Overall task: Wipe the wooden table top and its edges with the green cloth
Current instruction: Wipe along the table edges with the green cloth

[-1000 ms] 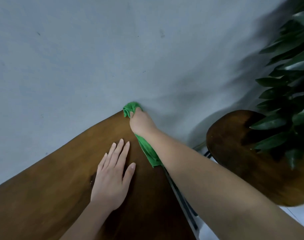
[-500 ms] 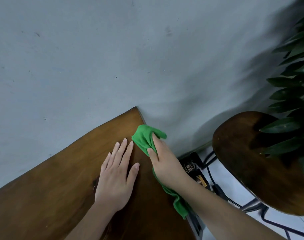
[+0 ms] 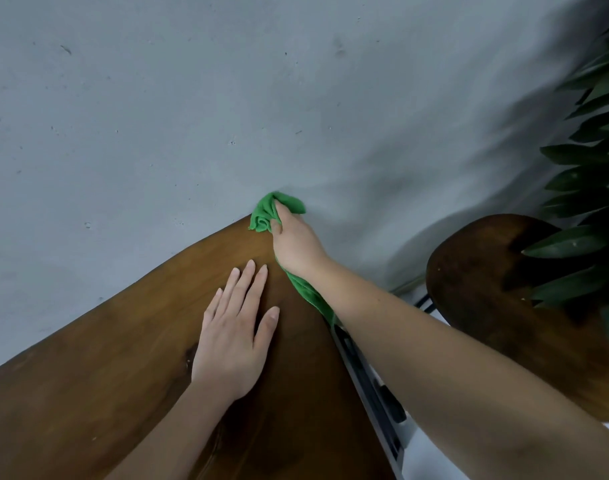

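The wooden table top [image 3: 98, 375] runs to a far corner that meets the grey wall. My right hand [image 3: 294, 242] grips the green cloth [image 3: 266, 213] at that corner, on the table's right edge. A tail of the cloth trails back along the edge under my wrist. My left hand [image 3: 232, 337] lies flat on the table top, fingers straight, a little behind and left of the cloth.
A grey wall [image 3: 226, 98] stands right behind the table. To the right is a round dark wooden stool [image 3: 486, 289] with dark green plant leaves [image 3: 587, 168] over it. Between table and stool I see white floor and a dark strip of equipment [image 3: 375, 382].
My right hand has pushed the cloth forward along the right edge, from mid-edge back up to the far corner by the wall. My left hand stays flat in the same place.
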The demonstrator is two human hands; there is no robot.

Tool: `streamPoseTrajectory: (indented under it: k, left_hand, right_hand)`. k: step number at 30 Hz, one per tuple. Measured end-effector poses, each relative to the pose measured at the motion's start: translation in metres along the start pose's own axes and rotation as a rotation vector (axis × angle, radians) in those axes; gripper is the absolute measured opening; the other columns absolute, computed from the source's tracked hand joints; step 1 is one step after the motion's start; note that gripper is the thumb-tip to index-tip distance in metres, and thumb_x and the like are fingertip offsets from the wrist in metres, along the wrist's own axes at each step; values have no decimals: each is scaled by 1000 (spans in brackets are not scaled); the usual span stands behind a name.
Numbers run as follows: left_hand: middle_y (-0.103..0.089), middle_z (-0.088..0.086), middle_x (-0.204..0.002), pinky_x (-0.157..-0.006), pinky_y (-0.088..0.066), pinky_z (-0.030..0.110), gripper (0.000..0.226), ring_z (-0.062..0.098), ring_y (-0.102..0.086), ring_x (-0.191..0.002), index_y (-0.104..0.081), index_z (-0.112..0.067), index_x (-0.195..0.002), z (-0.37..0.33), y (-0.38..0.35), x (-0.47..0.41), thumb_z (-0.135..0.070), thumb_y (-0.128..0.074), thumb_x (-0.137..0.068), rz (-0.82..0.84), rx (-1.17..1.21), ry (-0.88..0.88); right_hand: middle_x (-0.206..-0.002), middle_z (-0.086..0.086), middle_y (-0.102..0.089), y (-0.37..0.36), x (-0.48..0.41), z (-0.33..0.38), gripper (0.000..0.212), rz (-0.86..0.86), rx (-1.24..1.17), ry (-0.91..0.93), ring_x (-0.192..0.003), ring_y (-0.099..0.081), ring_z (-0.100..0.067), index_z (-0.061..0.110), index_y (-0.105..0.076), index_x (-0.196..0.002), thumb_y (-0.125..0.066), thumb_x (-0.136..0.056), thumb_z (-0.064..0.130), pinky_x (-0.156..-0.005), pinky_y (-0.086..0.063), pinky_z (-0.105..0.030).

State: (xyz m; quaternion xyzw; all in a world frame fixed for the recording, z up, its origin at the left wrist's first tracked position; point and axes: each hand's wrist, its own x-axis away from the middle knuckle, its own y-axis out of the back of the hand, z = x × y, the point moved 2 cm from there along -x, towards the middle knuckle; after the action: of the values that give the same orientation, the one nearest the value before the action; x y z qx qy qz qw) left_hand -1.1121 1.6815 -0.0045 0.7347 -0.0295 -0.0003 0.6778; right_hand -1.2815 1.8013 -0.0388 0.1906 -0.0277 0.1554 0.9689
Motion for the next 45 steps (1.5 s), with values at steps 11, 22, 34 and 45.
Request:
streamPoseTrajectory:
  k: [11,22,34,45]
  left_hand:
    - [-2,-18,-186,-140,-12,48,71,2,8,-170,-7,-40,-178,5,-2,0,-72,-8,-114,-25,28,-28]
    - [1,-16,-186,-139,-6,45,77,7,7,-171,-5,-38,-178,-9,-4,33,-76,-8,-112,40,-12,-62]
    - [2,-17,-185,-139,-8,48,82,8,5,-171,-10,-33,-179,-19,-6,63,-76,-6,-109,53,-52,-133]
    - [-8,-6,-187,-138,-15,58,86,22,-6,-173,-13,-30,-179,-21,-3,74,-79,-10,-108,63,-16,-344]
  right_hand:
    - [-181,18,-21,23,231,-40,60,56,-138,-14,-165,-19,0,40,-16,-176,-38,-120,40,-134,-20,-31]
    - [-180,1,-31,24,270,-45,57,38,-94,-62,-165,-28,-12,24,-24,-175,-40,-121,31,-133,-21,-28]
    - [-176,-20,-36,21,169,-21,55,28,-57,-98,-160,-36,-37,9,-25,-174,-34,-122,24,-124,-27,-38]
    - [-176,18,-32,39,434,-57,58,-75,-36,-205,-159,-31,0,35,-27,-174,-41,-119,47,-127,-22,-18]
